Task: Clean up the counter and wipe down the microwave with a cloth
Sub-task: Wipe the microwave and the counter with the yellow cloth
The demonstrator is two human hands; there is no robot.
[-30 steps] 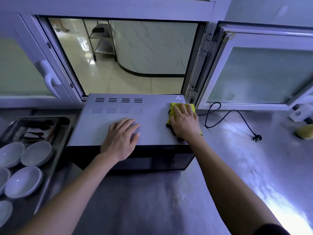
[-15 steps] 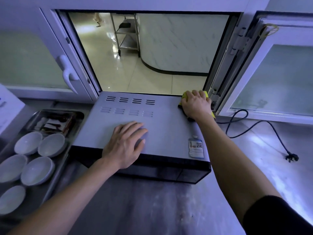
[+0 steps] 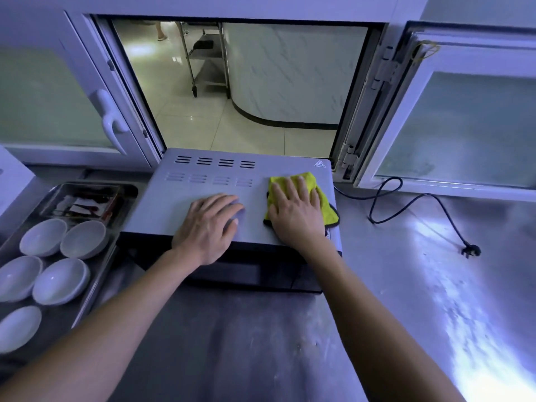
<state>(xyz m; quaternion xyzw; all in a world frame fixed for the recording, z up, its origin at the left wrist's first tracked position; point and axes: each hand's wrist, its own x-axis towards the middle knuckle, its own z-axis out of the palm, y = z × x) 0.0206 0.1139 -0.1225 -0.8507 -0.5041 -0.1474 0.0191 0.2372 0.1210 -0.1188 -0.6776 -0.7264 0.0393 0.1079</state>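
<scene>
Right hand (image 3: 295,210) flat on yellow cloth (image 3: 307,184), fingers spread, pressing it onto microwave (image 3: 203,204) top, right side. Left hand (image 3: 210,221) flat just beside, fingers loosely apart. Microwave on steel counter (image 3: 406,285); unplugged cord (image 3: 429,198) at right.

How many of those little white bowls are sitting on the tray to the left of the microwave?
5, on the metal tray: two at the back, two in the middle, one nearest. More may lie beyond the picture's left edge.
</scene>
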